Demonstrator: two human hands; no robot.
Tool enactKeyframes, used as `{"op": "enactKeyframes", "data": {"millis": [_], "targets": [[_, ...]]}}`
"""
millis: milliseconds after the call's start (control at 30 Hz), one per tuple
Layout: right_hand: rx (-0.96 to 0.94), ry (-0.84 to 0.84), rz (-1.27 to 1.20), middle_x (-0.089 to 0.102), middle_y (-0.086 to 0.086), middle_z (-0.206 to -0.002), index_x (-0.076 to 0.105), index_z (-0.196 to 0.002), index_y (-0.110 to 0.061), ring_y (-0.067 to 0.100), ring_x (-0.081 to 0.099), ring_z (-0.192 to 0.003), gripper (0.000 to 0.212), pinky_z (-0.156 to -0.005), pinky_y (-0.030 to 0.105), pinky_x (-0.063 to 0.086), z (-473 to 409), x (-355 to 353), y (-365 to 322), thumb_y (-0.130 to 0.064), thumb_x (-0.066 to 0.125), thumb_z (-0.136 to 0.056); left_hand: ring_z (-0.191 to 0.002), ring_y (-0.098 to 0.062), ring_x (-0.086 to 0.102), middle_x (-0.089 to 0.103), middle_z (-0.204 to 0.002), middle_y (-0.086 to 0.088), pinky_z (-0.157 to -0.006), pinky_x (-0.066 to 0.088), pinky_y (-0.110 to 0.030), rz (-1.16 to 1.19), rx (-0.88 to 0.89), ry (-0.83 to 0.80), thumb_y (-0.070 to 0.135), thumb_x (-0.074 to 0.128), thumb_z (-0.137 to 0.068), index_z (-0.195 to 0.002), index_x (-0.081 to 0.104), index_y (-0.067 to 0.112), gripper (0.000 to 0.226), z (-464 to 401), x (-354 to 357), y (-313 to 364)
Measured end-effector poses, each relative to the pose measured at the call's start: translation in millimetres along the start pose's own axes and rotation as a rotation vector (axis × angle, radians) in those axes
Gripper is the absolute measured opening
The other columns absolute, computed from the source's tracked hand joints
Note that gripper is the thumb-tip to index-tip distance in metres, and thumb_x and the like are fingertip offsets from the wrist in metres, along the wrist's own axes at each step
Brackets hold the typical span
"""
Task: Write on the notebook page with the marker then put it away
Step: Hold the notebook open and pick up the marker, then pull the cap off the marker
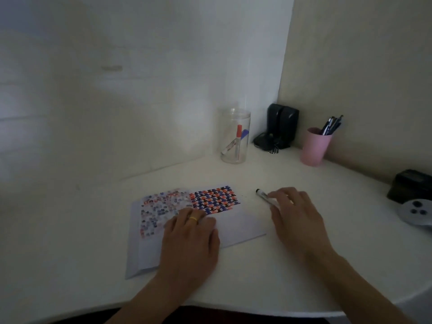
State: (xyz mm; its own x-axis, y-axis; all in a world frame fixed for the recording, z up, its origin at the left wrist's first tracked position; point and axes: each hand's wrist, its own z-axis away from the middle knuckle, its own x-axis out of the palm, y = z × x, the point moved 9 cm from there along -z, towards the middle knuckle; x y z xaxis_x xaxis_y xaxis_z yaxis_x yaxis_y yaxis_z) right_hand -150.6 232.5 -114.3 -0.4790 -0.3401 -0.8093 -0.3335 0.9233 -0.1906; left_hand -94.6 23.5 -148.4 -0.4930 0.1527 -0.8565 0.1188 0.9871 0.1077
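The marker [266, 197] lies on the worktop [280, 265] under the right hand [297, 216], fingers draped on its barrel, grip not yet closed, long axis running up-left, cap beyond the fingertips; the left hand [190, 239] lies flat, pinning the notebook [240, 226].

Near edge: bare white table [257, 272] in front of both forearms, open to approach.
Centre-left: notebook [240, 225] lies flat under the left hand [189, 237]; low, no barrier above it.
Centre-right: marker [265, 197] lies under the right hand [297, 216] fingers.
Back corner: clear jar [234, 135], black speakers [281, 125] and pink cup [315, 146] stand upright, with gaps between them.
Far right: 1 black box [409, 185], 1 grey controller [418, 211].
Back limits: 2 walls.
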Motion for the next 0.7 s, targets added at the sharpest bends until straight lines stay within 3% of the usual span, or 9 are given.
{"op": "enactKeyframes", "data": {"millis": [133, 200, 267, 400, 500, 633, 700], "targets": [[0.104, -0.277, 0.199, 0.059, 0.007, -0.124, 0.049, -0.136, -0.021, 0.03, 0.057, -0.11, 0.048, -0.086, 0.041, 0.051, -20, 25, 19, -0.037, 0.056, -0.091, -0.119, -0.028, 0.057, 0.068, -0.123, -0.001, -0.089, 0.049, -0.048, 0.009, 0.011, -0.096, 0.043, 0.046, -0.088, -0.106, 0.068, 0.026, 0.033, -3, 4, -3], [0.111, -0.414, 0.233, 0.056, 0.003, -0.128, 0.042, -0.14, -0.024, 0.026, 0.055, -0.117, 0.047, -0.091, 0.039, 0.05, -27, 38, 21, -0.034, 0.05, -0.094, -0.118, -0.028, 0.058, 0.068, -0.121, 0.0, -0.086, 0.05, -0.049, -0.013, 0.055, -0.17, 0.049, 0.041, -0.088, -0.105, 0.069, 0.028, 0.039, -8, 4, -5], [0.123, -0.457, 0.163, 0.059, 0.002, -0.126, 0.047, -0.138, -0.024, 0.025, 0.059, -0.113, 0.043, -0.091, 0.039, 0.051, -38, 44, 19, -0.024, 0.05, -0.095, -0.114, -0.023, 0.055, 0.067, -0.115, 0.004, -0.087, 0.049, -0.047, -0.018, 0.087, -0.244, 0.056, 0.035, -0.086, -0.103, 0.068, 0.029, 0.046, -18, 3, -8], [0.134, -0.358, -0.162, 0.067, -0.002, -0.106, 0.063, -0.126, -0.021, 0.018, 0.065, -0.09, 0.032, -0.081, 0.033, 0.052, -71, 41, 2, -0.024, 0.061, -0.094, -0.099, -0.012, 0.056, 0.063, -0.104, 0.011, -0.085, 0.049, -0.036, 0.131, 0.149, -0.301, 0.058, 0.033, -0.091, -0.101, 0.069, 0.031, 0.046, -61, 4, -19], [0.262, -0.356, -0.65, 0.069, -0.005, -0.101, 0.069, -0.12, -0.022, 0.013, 0.067, -0.084, 0.028, -0.069, 0.024, 0.05, -86, 51, -16, -0.022, 0.068, -0.092, -0.093, -0.016, 0.058, 0.067, -0.106, 0.006, -0.077, 0.048, -0.035, 0.064, 0.278, -0.224, 0.048, 0.036, -0.095, -0.102, 0.069, 0.029, 0.038, -96, 8, -23], [0.451, -0.477, -1.193, 0.076, 0.012, -0.107, 0.076, -0.111, -0.012, 0.024, 0.072, -0.095, 0.022, -0.072, 0.023, 0.056, -83, 81, -32, -0.019, 0.07, -0.091, -0.109, -0.017, 0.056, 0.06, -0.128, 0.002, -0.089, 0.047, -0.039, 0.063, 0.232, -0.21, 0.045, 0.039, -0.092, -0.12, 0.063, 0.034, 0.038, -122, 24, -40], [0.513, -0.533, -1.31, 0.08, 0.012, -0.096, 0.077, -0.107, -0.008, 0.022, 0.074, -0.083, 0.023, -0.066, 0.024, 0.058, -75, 96, -34, -0.024, 0.068, -0.092, -0.116, -0.016, 0.051, 0.053, -0.135, 0.003, -0.092, 0.046, -0.04, 0.068, 0.208, -0.278, 0.051, 0.039, -0.091, -0.128, 0.055, 0.038, 0.042, -120, 37, -46]]}}
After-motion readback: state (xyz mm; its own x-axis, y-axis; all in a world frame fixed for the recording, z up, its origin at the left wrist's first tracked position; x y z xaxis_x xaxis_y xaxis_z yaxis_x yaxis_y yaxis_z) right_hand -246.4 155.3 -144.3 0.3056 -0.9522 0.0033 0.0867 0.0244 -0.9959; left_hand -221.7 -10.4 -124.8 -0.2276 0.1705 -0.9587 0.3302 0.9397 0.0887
